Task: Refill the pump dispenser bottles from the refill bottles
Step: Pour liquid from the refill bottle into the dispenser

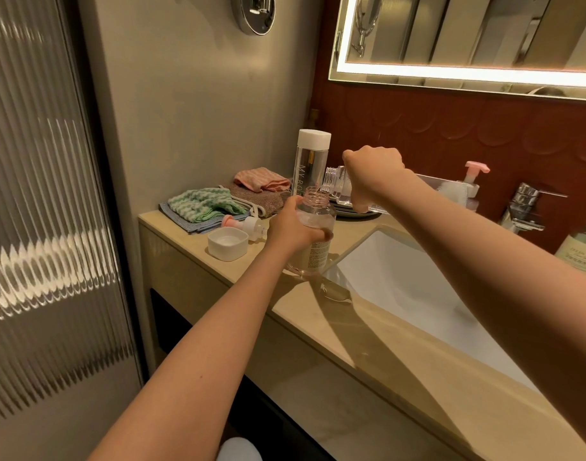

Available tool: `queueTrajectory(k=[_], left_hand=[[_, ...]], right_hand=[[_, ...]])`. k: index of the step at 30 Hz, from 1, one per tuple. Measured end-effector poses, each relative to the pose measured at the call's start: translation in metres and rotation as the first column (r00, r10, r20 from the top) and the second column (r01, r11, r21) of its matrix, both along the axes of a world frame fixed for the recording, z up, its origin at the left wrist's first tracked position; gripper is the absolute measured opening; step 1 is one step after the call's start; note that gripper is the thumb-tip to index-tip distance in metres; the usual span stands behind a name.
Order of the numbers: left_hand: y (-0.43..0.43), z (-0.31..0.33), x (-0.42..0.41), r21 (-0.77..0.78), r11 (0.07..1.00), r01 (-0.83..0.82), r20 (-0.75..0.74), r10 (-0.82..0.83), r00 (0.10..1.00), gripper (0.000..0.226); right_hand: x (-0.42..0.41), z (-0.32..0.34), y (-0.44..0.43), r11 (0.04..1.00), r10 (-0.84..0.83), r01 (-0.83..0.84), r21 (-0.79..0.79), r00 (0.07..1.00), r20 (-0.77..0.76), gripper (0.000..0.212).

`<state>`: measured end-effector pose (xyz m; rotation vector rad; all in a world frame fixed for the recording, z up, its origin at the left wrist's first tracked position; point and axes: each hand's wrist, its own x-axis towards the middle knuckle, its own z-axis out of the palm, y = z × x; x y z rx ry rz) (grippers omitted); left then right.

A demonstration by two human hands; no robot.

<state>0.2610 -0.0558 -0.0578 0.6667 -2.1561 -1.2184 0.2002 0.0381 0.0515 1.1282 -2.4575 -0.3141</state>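
The pump dispenser bottle (315, 224) is stood upright on the counter (192, 257), neck open, and is gripped round its body by the left hand (290, 227). The refill bottle (336, 181) is clasped by the right hand (374, 171). Its long axis is laid almost level, with its mouth set leftward just above the open neck. Further pouring is judged to depend on this alignment.
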Motion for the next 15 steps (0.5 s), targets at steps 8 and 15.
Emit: queueTrajectory(k=[8,15], left_hand=[[-0.0011,-0.0013,-0.001,-0.008,1.0,-0.006,0.003,0.006,1.0,0.084],[-0.0009,-0.0003,-0.0006,-0.001,1.0,0.003,0.005,-0.003,1.0,0.085]], right_hand=[[0.0008,-0.0013,0.0001,1.0,-0.001,0.001,-0.009,1.0,-0.002,0.055],[0.0037,-0.0003,0.0002,1.0,0.0,0.0,0.007,1.0,-0.021,0.052]])
